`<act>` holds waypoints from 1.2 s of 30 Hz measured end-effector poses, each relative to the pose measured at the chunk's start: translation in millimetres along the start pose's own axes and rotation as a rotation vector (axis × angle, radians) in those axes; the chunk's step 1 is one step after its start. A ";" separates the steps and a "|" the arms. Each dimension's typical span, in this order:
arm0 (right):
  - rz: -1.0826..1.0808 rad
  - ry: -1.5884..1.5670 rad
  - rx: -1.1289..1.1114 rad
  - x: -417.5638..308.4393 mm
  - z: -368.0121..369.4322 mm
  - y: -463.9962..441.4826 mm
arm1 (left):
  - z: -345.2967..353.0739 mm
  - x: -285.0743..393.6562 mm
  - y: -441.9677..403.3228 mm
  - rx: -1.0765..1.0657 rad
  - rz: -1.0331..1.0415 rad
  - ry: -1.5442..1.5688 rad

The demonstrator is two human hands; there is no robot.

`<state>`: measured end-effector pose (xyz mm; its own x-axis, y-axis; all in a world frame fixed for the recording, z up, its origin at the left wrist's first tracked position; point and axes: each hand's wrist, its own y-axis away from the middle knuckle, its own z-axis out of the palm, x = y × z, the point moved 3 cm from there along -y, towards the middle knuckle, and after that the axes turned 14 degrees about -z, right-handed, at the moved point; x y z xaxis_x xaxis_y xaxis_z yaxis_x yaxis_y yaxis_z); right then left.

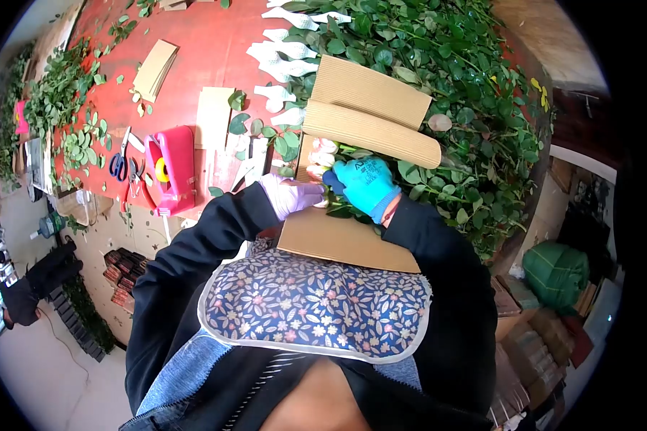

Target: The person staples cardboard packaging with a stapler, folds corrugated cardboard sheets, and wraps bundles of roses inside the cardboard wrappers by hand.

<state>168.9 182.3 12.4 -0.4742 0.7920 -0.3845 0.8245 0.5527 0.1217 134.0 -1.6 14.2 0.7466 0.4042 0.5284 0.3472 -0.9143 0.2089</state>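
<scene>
Pale pink roses [322,154] lie on corrugated cardboard at the near edge of a red table. My left hand [292,196], in a light purple glove, is closed at the lower left of the roses; what it grips is hidden. My right hand [365,188], in a turquoise glove with dark fingertips, is closed beside the roses and over their stems. Above the hands is a curled cardboard sheet [370,133], partly rolled. A flat cardboard flap [349,241] extends below them, against the floral apron [316,305].
Left on the red table [216,43] are a pink tape dispenser [172,169], scissors [124,154], red-handled pruners [138,188] and card pieces [154,70]. White-netted blooms [284,54] and a big heap of leafy stems [453,86] lie right. Another person [32,287] is far left.
</scene>
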 end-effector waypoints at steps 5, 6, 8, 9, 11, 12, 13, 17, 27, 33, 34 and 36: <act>0.027 -0.043 -0.002 2.7 -1.4 1.5 | -2.6 -6.2 -4.7 -0.036 0.026 0.078; 0.027 -0.037 -0.002 4.8 0.1 3.8 | 8.0 -15.7 -4.8 0.061 0.046 0.146; -0.049 -0.056 0.029 6.1 -4.7 6.6 | -1.2 -12.3 -10.2 0.165 0.068 0.209; -0.081 -0.113 0.005 9.1 -8.8 12.4 | -2.9 -5.9 -11.4 0.223 0.059 0.108; -0.039 -0.056 0.094 8.2 -19.7 17.5 | -17.4 11.4 -16.2 0.282 0.035 -0.011; 0.006 -0.007 0.179 8.4 -24.2 20.2 | -15.0 10.9 -16.5 0.286 0.030 -0.006; 0.016 0.115 0.180 8.1 -24.1 22.2 | -9.9 9.7 -16.1 0.279 0.015 -0.051; -0.043 0.337 -0.007 4.6 -8.2 6.5 | -2.7 5.9 -16.1 0.293 -0.007 -0.089; -0.013 0.244 -0.098 9.4 0.4 -2.3 | 12.1 0.3 -10.6 0.339 -0.106 0.020; -0.053 0.278 -0.085 6.7 -1.6 -3.9 | -10.3 7.0 -9.6 0.415 -0.117 0.065; -0.047 0.236 -0.066 6.2 -2.2 -4.7 | -12.7 8.9 -9.7 0.400 -0.138 0.030; -0.041 0.270 -0.116 4.0 -4.3 -4.2 | -9.5 9.2 -14.6 0.296 -0.335 0.145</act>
<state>162.3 184.2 14.3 -0.5843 0.8001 -0.1355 0.7695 0.5993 0.2206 130.4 15.3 23.8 0.4863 0.6488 0.5853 0.7181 -0.6784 0.1553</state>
